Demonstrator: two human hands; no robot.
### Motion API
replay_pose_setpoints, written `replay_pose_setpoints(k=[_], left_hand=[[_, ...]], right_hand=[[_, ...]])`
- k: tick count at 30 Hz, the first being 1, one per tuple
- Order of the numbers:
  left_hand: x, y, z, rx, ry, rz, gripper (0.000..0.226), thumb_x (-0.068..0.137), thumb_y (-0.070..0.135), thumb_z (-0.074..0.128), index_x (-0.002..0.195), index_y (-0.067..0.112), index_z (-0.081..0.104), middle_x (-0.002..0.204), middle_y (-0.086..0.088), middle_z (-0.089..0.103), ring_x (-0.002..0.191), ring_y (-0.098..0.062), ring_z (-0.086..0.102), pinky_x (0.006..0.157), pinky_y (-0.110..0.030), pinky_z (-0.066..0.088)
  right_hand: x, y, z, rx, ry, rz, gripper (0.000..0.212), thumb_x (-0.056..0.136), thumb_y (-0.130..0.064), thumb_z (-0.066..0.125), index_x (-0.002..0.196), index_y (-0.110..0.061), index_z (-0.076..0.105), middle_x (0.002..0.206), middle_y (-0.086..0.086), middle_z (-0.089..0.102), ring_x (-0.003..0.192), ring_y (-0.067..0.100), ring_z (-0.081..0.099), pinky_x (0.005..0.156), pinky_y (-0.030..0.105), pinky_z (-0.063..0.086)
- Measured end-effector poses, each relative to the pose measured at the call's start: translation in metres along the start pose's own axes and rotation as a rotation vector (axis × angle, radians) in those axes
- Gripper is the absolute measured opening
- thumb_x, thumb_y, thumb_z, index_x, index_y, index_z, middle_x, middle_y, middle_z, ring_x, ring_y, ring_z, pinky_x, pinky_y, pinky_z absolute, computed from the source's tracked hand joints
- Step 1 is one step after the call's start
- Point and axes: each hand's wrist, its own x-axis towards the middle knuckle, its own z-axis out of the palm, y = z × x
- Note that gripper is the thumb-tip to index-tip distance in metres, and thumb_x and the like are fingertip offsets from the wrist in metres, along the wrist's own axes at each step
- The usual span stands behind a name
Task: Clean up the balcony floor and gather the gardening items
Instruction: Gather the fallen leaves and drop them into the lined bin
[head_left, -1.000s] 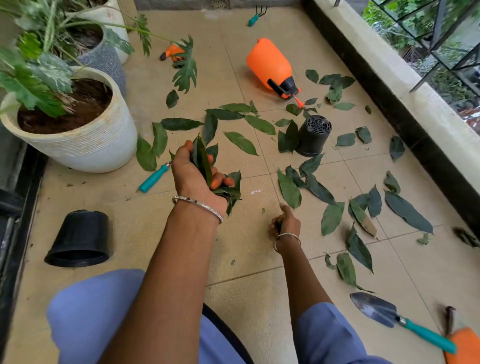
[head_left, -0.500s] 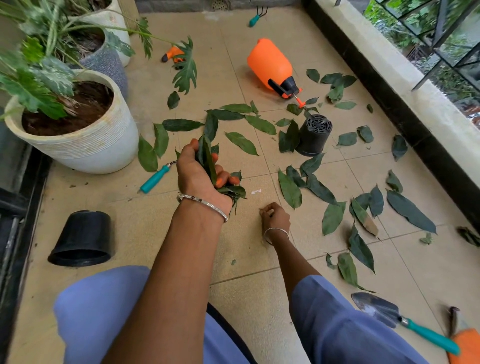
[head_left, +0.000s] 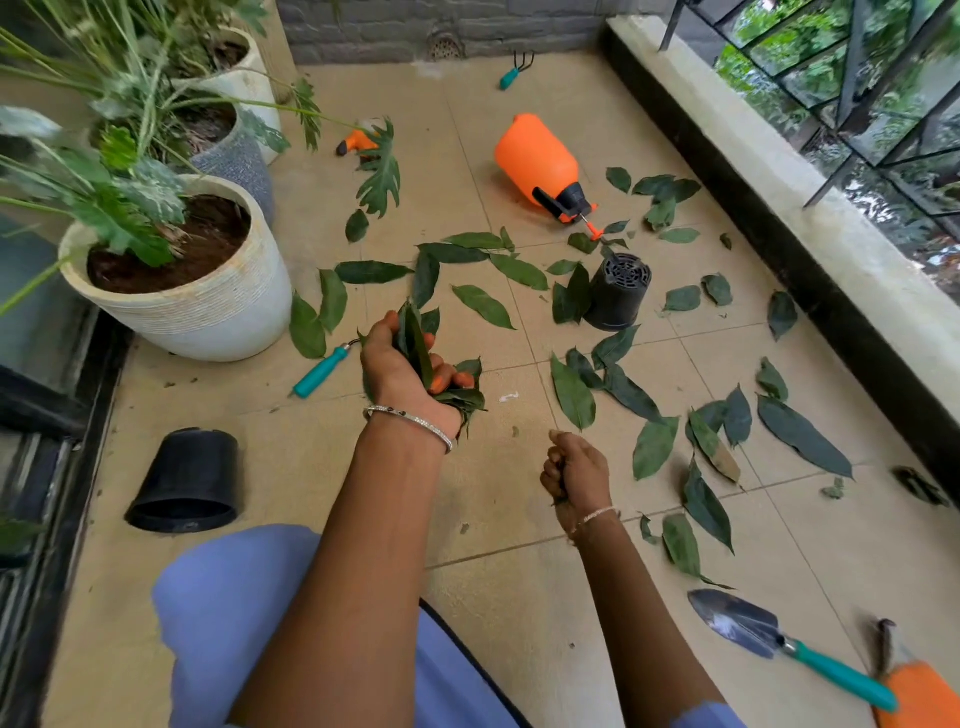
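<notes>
Leaves (head_left: 414, 340) sit clutched in the left hand (head_left: 397, 374) over the tiled floor (head_left: 493, 488), while the right hand (head_left: 576, 475), nearer, is curled tight, contents impossible to tell.

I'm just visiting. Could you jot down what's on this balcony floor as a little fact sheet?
Left hand: grips a bunch of leaves
Right hand: fingers curled; contents unclear
Floor: loose leaves scattered
Sprayer: orange, lying on its side
Left black pot: on its side
Right black pot: upside down among leaves
Trowel: lying lower right
</notes>
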Motion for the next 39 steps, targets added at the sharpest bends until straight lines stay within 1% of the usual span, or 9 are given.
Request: replay_pose_setpoints(k=[3, 6, 12, 16, 22, 28, 32, 35, 39], left_hand=[[-0.007, 0.003, -0.005, -0.012, -0.018, 0.017, 0.043, 0.092, 0.048, 0.052, 0.065, 0.015, 0.051, 0.047, 0.004, 0.037, 0.032, -0.012, 0.027, 0.049, -0.022, 0.031], [-0.011, 0.004, -0.007, -0.014, -0.045, 0.023, 0.045, 0.092, 0.049, 0.050, 0.062, 0.015, 0.051, 0.045, 0.004, 0.033, 0.034, -0.012, 0.026, 0.049, -0.021, 0.030], [-0.015, -0.006, -0.008, 0.040, -0.096, 0.039, 0.041, 0.092, 0.046, 0.051, 0.067, 0.014, 0.050, 0.050, 0.003, 0.031, 0.034, -0.012, 0.026, 0.048, -0.021, 0.031], [-0.011, -0.004, -0.011, 0.045, -0.104, 0.021, 0.041, 0.091, 0.047, 0.052, 0.066, 0.014, 0.051, 0.049, 0.003, 0.030, 0.035, -0.012, 0.026, 0.049, -0.022, 0.032], [-0.004, 0.001, -0.014, 0.037, -0.083, 0.002, 0.041, 0.091, 0.048, 0.051, 0.067, 0.014, 0.052, 0.050, 0.003, 0.031, 0.036, -0.012, 0.026, 0.050, -0.023, 0.031], [-0.002, 0.002, -0.012, 0.009, -0.082, -0.014, 0.041, 0.091, 0.048, 0.050, 0.067, 0.014, 0.050, 0.047, 0.003, 0.030, 0.033, -0.012, 0.026, 0.050, -0.022, 0.030], [-0.002, 0.002, -0.010, 0.001, -0.077, -0.013, 0.040, 0.090, 0.048, 0.052, 0.069, 0.014, 0.051, 0.047, 0.004, 0.031, 0.033, -0.012, 0.027, 0.048, -0.022, 0.032], [-0.003, 0.002, -0.011, -0.004, -0.086, -0.011, 0.040, 0.090, 0.048, 0.051, 0.068, 0.014, 0.051, 0.046, 0.004, 0.031, 0.033, -0.012, 0.026, 0.047, -0.021, 0.031], [-0.002, 0.004, -0.012, -0.012, -0.096, -0.010, 0.042, 0.091, 0.049, 0.050, 0.066, 0.014, 0.050, 0.047, 0.004, 0.030, 0.035, -0.012, 0.026, 0.050, -0.022, 0.030]], right_hand=[[0.029, 0.010, -0.001, -0.454, 0.141, -0.118, 0.004, 0.089, -0.012, 0.066, 0.092, -0.010, 0.064, 0.079, 0.006, 0.064, 0.060, 0.016, 0.054, 0.053, 0.029, 0.048], [0.058, 0.026, 0.007, -0.791, 0.104, -0.201, 0.014, 0.087, -0.019, 0.071, 0.100, -0.014, 0.069, 0.100, 0.005, 0.069, 0.085, 0.019, 0.061, 0.079, 0.030, 0.049], [0.083, 0.047, 0.026, -1.111, 0.067, -0.291, 0.026, 0.087, -0.022, 0.070, 0.112, -0.020, 0.065, 0.108, 0.007, 0.068, 0.098, 0.027, 0.061, 0.080, 0.028, 0.043], [0.090, 0.053, 0.029, -1.112, 0.134, -0.330, 0.019, 0.085, -0.022, 0.070, 0.104, -0.020, 0.069, 0.100, 0.008, 0.069, 0.092, 0.028, 0.062, 0.072, 0.025, 0.039], [0.091, 0.054, 0.030, -1.079, 0.167, -0.298, 0.008, 0.088, -0.017, 0.069, 0.092, -0.010, 0.070, 0.087, 0.003, 0.063, 0.082, 0.021, 0.056, 0.074, 0.026, 0.040], [0.088, 0.059, 0.025, -1.258, 0.104, -0.223, 0.021, 0.094, -0.019, 0.061, 0.106, -0.002, 0.062, 0.109, 0.017, 0.061, 0.094, 0.030, 0.062, 0.082, 0.038, 0.051], [0.087, 0.058, 0.011, -1.346, 0.070, -0.245, 0.023, 0.096, -0.015, 0.057, 0.113, 0.001, 0.059, 0.115, 0.016, 0.055, 0.101, 0.032, 0.060, 0.087, 0.036, 0.048], [0.087, 0.058, 0.000, -1.085, 0.185, -0.225, 0.015, 0.094, -0.010, 0.057, 0.106, -0.001, 0.061, 0.107, 0.016, 0.061, 0.101, 0.033, 0.060, 0.088, 0.039, 0.049], [0.078, 0.064, -0.018, -0.613, 0.357, -0.132, 0.009, 0.096, -0.020, 0.058, 0.098, -0.012, 0.060, 0.100, 0.015, 0.067, 0.090, 0.030, 0.066, 0.085, 0.046, 0.057]])
